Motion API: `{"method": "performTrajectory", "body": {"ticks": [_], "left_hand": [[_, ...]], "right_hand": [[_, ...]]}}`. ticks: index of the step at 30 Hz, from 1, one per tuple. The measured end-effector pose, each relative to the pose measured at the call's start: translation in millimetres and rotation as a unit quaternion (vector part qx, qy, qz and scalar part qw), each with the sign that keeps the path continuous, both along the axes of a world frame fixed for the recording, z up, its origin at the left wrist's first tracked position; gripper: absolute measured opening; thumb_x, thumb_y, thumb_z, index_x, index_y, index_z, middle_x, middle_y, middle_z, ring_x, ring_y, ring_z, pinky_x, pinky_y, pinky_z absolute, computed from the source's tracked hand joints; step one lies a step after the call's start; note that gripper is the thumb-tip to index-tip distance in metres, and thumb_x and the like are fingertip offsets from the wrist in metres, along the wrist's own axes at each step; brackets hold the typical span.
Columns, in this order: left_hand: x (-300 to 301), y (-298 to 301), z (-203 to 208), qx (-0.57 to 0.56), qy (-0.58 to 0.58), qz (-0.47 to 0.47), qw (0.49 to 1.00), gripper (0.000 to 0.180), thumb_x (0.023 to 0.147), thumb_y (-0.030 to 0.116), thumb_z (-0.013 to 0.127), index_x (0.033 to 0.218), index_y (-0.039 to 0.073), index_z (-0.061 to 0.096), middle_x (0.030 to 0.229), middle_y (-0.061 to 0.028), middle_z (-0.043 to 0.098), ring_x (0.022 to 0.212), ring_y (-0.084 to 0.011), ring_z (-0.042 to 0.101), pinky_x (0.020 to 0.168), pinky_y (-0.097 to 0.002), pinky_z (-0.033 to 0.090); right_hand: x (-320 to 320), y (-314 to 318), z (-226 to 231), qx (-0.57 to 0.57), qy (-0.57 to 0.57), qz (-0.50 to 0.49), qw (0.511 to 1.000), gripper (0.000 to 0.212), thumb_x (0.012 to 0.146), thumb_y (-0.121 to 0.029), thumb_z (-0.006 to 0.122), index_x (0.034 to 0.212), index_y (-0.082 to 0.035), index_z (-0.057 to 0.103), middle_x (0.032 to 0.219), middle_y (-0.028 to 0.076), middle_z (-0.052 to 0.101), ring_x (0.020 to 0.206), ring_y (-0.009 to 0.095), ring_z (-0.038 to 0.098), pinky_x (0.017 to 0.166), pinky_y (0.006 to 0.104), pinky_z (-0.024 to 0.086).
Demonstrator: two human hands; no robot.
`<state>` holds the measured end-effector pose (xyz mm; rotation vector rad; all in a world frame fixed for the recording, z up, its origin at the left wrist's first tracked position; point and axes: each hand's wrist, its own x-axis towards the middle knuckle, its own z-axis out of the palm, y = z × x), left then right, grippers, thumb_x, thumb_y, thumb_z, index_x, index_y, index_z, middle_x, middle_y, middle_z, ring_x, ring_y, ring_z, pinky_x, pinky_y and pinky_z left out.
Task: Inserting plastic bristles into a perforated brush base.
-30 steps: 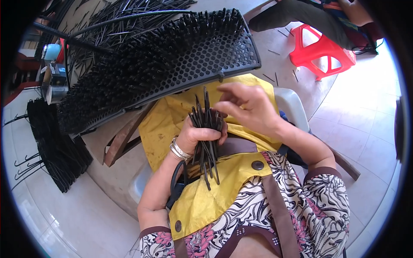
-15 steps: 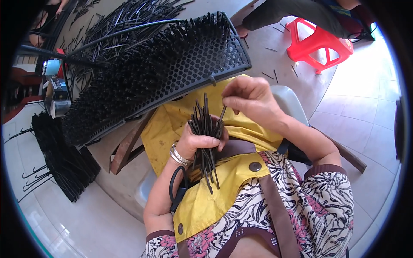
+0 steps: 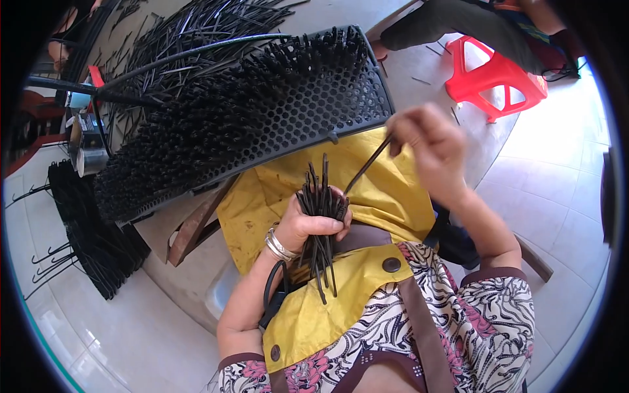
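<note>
My left hand (image 3: 309, 226) is wrapped round a bundle of thin black sticks (image 3: 321, 252), thumb across the front, over the yellow apron (image 3: 304, 327) on my lap. To the right and higher, my right hand (image 3: 429, 147), smeared by motion, pinches the upper end of one black stick (image 3: 369, 165). That stick slants down, its lower end close to the top of the bundle. Just beyond both hands, a black perforated rack (image 3: 354, 108) lies tilted. Black sticks (image 3: 216, 124) crowd its left and far holes, while many holes toward its near right side are bare.
A heap of loose black sticks (image 3: 196, 39) covers the floor behind the rack. Black hooked rods (image 3: 92, 229) hang in a bunch at left, near a metal can (image 3: 92, 162). Another person's leg (image 3: 452, 29) and a red stool (image 3: 495, 85) are at upper right.
My right hand has moved up and right, drawing the single stick out from the bundle. My left hand keeps its grip. The whole view has shifted slightly.
</note>
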<state>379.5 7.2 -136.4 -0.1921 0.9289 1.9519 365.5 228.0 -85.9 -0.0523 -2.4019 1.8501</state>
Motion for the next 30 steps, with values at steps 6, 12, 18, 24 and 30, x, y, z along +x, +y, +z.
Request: {"method": "performTrajectory", "body": {"ticks": [6,12,18,24,30], "left_hand": [[-1,0,-1,0.013,-0.011,0.000,1.000,0.033,0.061,-0.002,0.064,0.092,0.001,0.054,0.073,-0.0121,0.058,0.058,-0.0193,0.055,0.056,-0.0297,0.043],[1,-1,-3,-0.004,-0.015,0.006,1.000,0.040,0.056,-0.001,0.066,0.094,0.002,0.055,0.072,-0.0150,0.055,0.059,-0.0226,0.053,0.049,-0.0320,0.042],[1,0,-2,-0.003,-0.007,0.000,1.000,0.040,0.056,0.000,0.067,0.094,0.003,0.054,0.071,-0.0151,0.055,0.058,-0.0231,0.052,0.049,-0.0319,0.041],[2,-1,-3,0.006,0.001,-0.003,1.000,0.032,0.060,-0.001,0.064,0.090,0.000,0.052,0.072,-0.0122,0.057,0.056,-0.0195,0.054,0.054,-0.0294,0.042],[3,-2,-6,0.001,0.010,0.008,1.000,0.032,0.060,-0.001,0.063,0.090,0.000,0.052,0.070,-0.0126,0.058,0.055,-0.0194,0.055,0.054,-0.0292,0.042]], "right_hand": [[-44,38,18,0.065,0.165,-0.155,0.972,0.011,0.090,-0.004,0.050,0.091,0.005,0.056,0.078,0.007,0.061,0.064,0.010,0.058,0.061,0.0215,0.048],[-65,38,4,0.105,0.270,-0.174,0.941,0.010,0.089,-0.006,0.053,0.091,0.003,0.057,0.077,0.007,0.063,0.066,0.010,0.060,0.061,0.0184,0.048],[-72,30,-5,0.174,0.307,-0.171,0.920,0.008,0.088,-0.005,0.054,0.090,0.001,0.057,0.076,0.006,0.062,0.065,0.009,0.060,0.060,0.0178,0.048],[-82,23,6,0.362,0.338,-0.020,0.868,0.008,0.080,-0.002,0.061,0.088,0.001,0.060,0.070,0.007,0.060,0.061,0.008,0.057,0.054,0.0224,0.045],[-92,13,27,0.303,0.295,0.059,0.904,0.013,0.075,-0.003,0.061,0.070,0.001,0.050,0.058,0.019,0.046,0.050,0.035,0.049,0.046,0.0357,0.038]]}}
